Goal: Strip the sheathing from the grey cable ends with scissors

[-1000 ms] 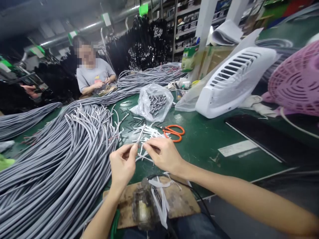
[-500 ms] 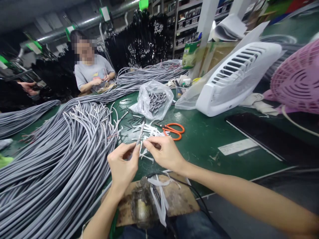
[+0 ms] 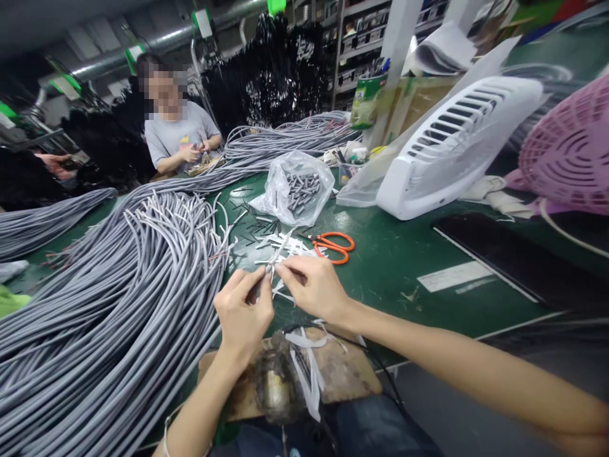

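My left hand (image 3: 243, 312) and my right hand (image 3: 314, 287) meet over the green table (image 3: 404, 266), both pinching the end of one grey cable (image 3: 277, 252) that sticks up between the fingertips. The left fingers are curled around the cable's lower part. White paper strips (image 3: 280, 246) lie scattered just beyond my fingers. A big bundle of grey cables (image 3: 109, 304) lies to my left, its cut ends pointing toward my hands.
Orange scissors (image 3: 333, 245) lie right of the strips. A clear bag of small grey tubes (image 3: 297, 189) sits behind. A white fan (image 3: 451, 146) and pink fan (image 3: 566, 146) stand at right. A worn wooden board (image 3: 333, 374) lies below my hands. Another person (image 3: 178, 136) works across the table.
My hands have closed together and shifted slightly right; the cable end between them now leans more to the right. The view has tilted a little.
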Demonstrator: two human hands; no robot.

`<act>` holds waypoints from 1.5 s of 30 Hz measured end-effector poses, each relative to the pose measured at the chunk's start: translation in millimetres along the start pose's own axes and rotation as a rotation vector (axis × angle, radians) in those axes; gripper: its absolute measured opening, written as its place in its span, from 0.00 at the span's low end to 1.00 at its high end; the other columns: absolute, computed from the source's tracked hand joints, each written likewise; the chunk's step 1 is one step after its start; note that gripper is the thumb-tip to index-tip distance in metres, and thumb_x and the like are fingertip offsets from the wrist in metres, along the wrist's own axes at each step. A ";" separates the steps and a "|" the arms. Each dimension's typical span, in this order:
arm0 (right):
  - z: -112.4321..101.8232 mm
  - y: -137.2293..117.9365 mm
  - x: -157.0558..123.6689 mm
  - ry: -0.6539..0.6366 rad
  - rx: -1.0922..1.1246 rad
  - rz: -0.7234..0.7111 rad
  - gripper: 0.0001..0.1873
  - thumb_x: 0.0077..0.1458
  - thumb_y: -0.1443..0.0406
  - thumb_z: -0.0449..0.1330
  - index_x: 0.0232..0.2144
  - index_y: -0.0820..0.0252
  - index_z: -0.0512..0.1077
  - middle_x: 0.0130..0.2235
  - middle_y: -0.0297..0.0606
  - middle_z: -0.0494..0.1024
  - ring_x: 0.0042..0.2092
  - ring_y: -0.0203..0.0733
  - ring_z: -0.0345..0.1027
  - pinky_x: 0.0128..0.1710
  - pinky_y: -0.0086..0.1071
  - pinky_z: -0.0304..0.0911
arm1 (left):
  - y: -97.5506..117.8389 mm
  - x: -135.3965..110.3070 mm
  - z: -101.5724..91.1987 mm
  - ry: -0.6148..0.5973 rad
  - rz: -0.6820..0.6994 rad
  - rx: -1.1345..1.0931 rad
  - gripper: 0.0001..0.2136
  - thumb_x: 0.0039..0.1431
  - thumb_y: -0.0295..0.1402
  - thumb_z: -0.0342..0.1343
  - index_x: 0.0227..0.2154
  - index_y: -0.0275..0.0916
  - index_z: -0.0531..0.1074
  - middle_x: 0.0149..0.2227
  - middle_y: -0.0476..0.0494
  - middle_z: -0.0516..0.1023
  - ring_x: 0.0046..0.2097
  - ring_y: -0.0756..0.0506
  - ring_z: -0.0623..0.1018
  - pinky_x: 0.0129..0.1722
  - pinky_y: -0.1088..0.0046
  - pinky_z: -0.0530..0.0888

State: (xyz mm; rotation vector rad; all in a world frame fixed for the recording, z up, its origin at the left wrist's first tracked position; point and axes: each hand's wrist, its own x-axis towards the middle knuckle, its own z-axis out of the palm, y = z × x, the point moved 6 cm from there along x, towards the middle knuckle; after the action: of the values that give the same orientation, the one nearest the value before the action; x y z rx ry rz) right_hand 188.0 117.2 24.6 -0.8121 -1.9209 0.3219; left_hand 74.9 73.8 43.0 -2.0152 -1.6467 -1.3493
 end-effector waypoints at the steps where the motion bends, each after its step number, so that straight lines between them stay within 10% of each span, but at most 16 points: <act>1: -0.9 0.6 1.4 0.009 0.015 0.029 0.17 0.56 0.68 0.51 0.17 0.63 0.67 0.16 0.30 0.64 0.18 0.30 0.54 0.21 0.24 0.51 | 1.8 -1.2 -1.4 0.032 0.031 0.011 0.05 0.52 0.27 0.55 0.29 0.35 0.76 0.19 0.51 0.70 0.19 0.54 0.67 0.20 0.79 0.64; 9: -3.8 -17.2 -8.5 0.110 -0.149 -0.226 0.15 0.57 0.69 0.50 0.24 0.66 0.73 0.20 0.37 0.70 0.21 0.33 0.60 0.23 0.26 0.53 | -1.1 2.7 1.8 -0.053 -0.062 -0.089 0.05 0.49 0.25 0.55 0.20 0.34 0.73 0.16 0.51 0.69 0.18 0.54 0.67 0.18 0.81 0.65; 26: -5.7 -13.2 -0.8 0.120 -0.093 -0.192 0.15 0.56 0.70 0.50 0.21 0.65 0.71 0.19 0.35 0.70 0.21 0.31 0.61 0.23 0.25 0.54 | 3.1 0.6 4.1 -0.017 0.107 0.077 0.08 0.52 0.26 0.51 0.21 0.35 0.72 0.18 0.49 0.69 0.19 0.52 0.68 0.20 0.78 0.64; 32: -1.6 -18.8 -6.1 0.100 -0.158 -0.364 0.15 0.57 0.69 0.50 0.23 0.66 0.73 0.19 0.36 0.70 0.21 0.32 0.60 0.22 0.26 0.50 | -13.0 3.6 8.6 -0.059 -0.049 -0.051 0.07 0.47 0.25 0.52 0.17 0.37 0.70 0.16 0.51 0.69 0.18 0.52 0.68 0.20 0.79 0.64; 45: -12.7 26.7 21.9 -0.027 0.271 0.292 0.15 0.47 0.57 0.59 0.19 0.64 0.70 0.15 0.26 0.53 0.19 0.28 0.43 0.19 0.25 0.42 | -24.2 6.3 2.5 -0.038 -0.234 -0.226 0.11 0.52 0.36 0.55 0.30 0.36 0.78 0.18 0.50 0.69 0.19 0.53 0.67 0.19 0.79 0.65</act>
State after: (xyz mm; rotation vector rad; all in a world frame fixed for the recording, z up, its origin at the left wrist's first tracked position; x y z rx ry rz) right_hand 203.4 149.9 31.5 -0.9068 -1.7332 0.7568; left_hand 55.0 88.2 37.3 -2.0268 -1.8709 -1.6542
